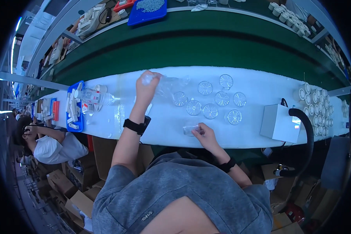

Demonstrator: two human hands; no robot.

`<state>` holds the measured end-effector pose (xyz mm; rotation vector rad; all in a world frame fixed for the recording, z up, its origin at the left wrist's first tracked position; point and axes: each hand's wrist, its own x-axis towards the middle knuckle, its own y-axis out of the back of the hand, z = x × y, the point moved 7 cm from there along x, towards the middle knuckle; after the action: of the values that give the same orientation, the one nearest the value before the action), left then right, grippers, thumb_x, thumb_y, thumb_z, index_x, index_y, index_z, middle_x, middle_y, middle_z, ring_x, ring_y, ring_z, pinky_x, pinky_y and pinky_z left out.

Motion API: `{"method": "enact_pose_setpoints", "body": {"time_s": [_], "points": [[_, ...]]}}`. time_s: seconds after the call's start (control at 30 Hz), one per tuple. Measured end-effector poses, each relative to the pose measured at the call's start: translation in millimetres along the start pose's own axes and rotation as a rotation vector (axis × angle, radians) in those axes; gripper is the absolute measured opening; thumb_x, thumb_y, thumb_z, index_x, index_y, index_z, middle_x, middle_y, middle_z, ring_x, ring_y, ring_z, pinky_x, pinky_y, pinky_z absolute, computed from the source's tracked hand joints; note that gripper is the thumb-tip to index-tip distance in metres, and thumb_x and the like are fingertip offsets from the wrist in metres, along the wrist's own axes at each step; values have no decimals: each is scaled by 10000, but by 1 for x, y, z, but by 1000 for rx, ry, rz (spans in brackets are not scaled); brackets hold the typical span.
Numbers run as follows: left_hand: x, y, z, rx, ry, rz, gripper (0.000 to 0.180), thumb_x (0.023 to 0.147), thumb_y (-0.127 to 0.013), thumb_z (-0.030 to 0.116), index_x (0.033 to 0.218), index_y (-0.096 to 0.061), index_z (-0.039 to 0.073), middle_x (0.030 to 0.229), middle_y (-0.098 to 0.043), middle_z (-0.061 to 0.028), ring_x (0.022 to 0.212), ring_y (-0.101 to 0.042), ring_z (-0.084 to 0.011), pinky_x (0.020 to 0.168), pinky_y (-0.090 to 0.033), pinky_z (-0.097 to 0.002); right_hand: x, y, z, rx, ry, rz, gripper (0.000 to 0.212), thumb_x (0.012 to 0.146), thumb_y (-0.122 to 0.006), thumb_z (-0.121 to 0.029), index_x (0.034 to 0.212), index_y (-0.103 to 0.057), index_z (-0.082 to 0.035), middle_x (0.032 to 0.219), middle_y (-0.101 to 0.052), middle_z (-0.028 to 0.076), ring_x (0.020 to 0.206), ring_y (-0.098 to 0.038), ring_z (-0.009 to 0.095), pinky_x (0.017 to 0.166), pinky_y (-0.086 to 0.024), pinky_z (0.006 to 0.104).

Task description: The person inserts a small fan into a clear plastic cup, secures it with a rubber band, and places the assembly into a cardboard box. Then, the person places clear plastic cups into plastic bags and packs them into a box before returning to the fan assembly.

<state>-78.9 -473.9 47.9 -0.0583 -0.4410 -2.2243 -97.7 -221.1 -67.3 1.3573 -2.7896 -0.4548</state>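
Raised over the white work surface (163,134), my left hand (148,87) is closed on a clear plastic bag (167,85), which trails off to the right. My right hand (205,136), lower down near the front edge, grips a small clear plastic cup (189,130) between thumb and fingers. Between and beyond the hands stand several clear round plastic cups, seen as ribbed circles; one cup (179,99) is partly overlapped by the bag, and another cup (234,117) sits nearest my right hand. A small white piece (149,108) lies beside my left wrist.
On the left, a blue tray (75,124) holds white parts beside a clear bottle (90,96). To the right stand a white box (279,123), a black flexible hose (309,132) and rows of white cylinders (319,113). A green conveyor belt (206,46) runs behind; a co-worker (54,148) sits left.
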Motion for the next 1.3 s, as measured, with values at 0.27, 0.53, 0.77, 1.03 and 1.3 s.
{"method": "enact_pose_setpoints", "body": {"time_s": [0.27, 0.53, 0.77, 1.03, 1.3], "points": [[-6, 44, 110, 475, -419, 58, 383, 639, -668, 146, 958, -476, 56, 686, -534, -58, 649, -527, -148, 613, -417, -260, 4, -13, 1, 812, -279, -304, 122, 837, -452, -96, 899, -518, -15, 815, -537, 25, 780, -484, 80, 717, -381, 248], [-120, -13, 46, 683, -218, -306, 714, 610, -654, 451, 1203, -406, 141, 613, -530, -109, 547, -543, -255, 484, -428, -337, 41, -45, -26, 1366, -295, -309, 140, 853, -410, -96, 937, -508, -41, 929, -541, 44, 864, -502, 130, 775, -396, 280], [-131, -3, -3, 603, -228, -128, 276, 669, -593, 158, 943, -594, 118, 631, -503, -90, 571, -519, -252, 486, -415, -343, 53, -66, -7, 1107, -358, -299, 206, 854, -419, -138, 997, -490, -8, 973, -543, 78, 918, -510, 178, 768, -422, 309], [-110, 27, 15, 477, -175, 70, 38, 699, -547, 12, 735, -534, 14, 691, -531, -114, 649, -523, -293, 582, -422, -312, 32, -31, -21, 15, 37, -159, 283, 816, -475, -185, 1019, -490, 12, 949, -553, 138, 811, -561, 222, 652, -458, 285], [-104, 4, 13, 456, -119, -41, 35, 737, -525, 27, 759, -510, 4, 713, -539, -117, 669, -530, -257, 633, -413, -279, 26, -14, -38, -21, 27, -166, 194, 777, -517, -138, 931, -547, -24, 855, -574, 131, 719, -577, 223, 574, -454, 283]]}}
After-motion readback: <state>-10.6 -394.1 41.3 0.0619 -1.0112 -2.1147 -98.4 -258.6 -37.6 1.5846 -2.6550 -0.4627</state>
